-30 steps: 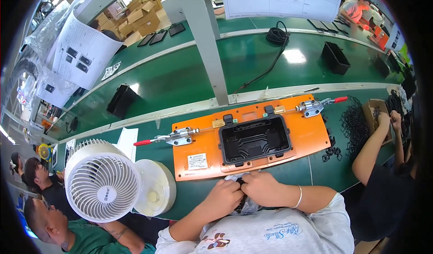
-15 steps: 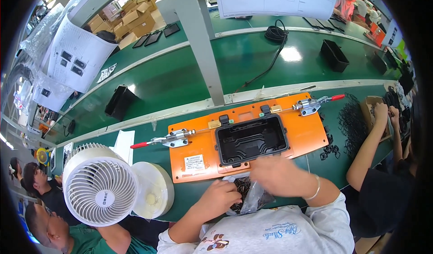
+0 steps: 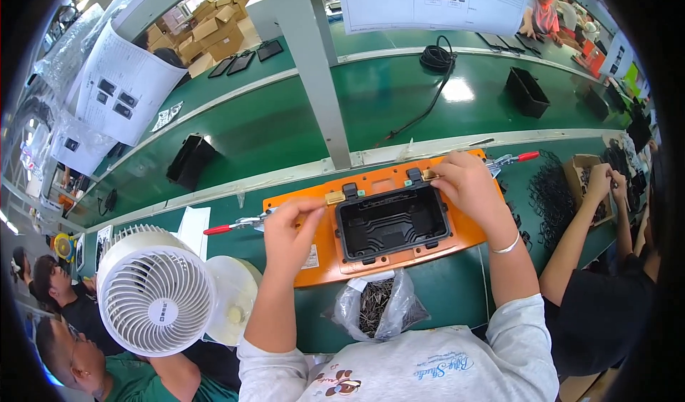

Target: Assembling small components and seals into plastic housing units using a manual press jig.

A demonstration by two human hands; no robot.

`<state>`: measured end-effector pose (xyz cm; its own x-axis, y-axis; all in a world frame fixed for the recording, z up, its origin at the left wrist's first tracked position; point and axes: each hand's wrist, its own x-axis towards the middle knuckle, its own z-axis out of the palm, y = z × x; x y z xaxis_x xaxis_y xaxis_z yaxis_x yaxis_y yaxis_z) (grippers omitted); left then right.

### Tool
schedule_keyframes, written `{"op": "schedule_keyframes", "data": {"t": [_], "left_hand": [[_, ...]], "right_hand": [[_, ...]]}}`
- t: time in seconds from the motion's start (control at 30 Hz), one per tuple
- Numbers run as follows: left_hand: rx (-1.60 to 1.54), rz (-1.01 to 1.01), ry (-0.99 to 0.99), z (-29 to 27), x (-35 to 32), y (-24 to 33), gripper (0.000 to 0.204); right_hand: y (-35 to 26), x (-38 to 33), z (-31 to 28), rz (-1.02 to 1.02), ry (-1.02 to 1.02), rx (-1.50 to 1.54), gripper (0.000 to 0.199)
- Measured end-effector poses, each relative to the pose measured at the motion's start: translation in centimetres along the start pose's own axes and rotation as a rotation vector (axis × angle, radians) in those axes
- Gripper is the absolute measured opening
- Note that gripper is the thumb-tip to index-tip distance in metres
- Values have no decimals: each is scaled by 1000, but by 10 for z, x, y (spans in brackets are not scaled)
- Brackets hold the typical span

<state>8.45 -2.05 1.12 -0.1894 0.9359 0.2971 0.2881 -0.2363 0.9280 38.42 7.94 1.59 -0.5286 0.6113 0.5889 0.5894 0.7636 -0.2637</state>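
A black plastic box (image 3: 392,223), open side up, sits in an orange fixture plate (image 3: 357,265) on the green bench. My left hand (image 3: 287,234) is pinched at the brass-coloured block (image 3: 335,198) by the box's left hinge lug. At the matching brass block (image 3: 429,175) on the right, the thumb and fingers of my right hand (image 3: 467,186) are also closed together. Whatever lies between the fingertips is too small to make out. In front of the plate stands an open clear plastic bag (image 3: 403,305) full of thin metal pins (image 3: 374,308).
Red-handled toggle clamps (image 3: 227,228) flank the plate, partly behind my hands. A white fan (image 3: 160,305) stands at left. Black rings (image 3: 551,198) lie at right, beside a co-worker's arms (image 3: 571,248) over a cardboard box (image 3: 579,177). A metal post (image 3: 308,66) rises behind the plate.
Both hands have left the bag of pins and moved up and apart, to the two brass blocks. The bag's opening now shows in full.
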Motion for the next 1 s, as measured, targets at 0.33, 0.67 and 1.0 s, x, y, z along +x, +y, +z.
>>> {"op": "schedule_keyframes", "data": {"t": [0.33,0.67,1.0], "left_hand": [[580,378,-77,13,24,-31,15],[697,475,-49,25,14,-2,28],[741,527,-370,106,49,19,65]], "right_hand": [[11,-13,-31,245,100,171,21],[61,-37,-54,516,320,134,21],[138,-67,-45,1198,904,461,62]]}}
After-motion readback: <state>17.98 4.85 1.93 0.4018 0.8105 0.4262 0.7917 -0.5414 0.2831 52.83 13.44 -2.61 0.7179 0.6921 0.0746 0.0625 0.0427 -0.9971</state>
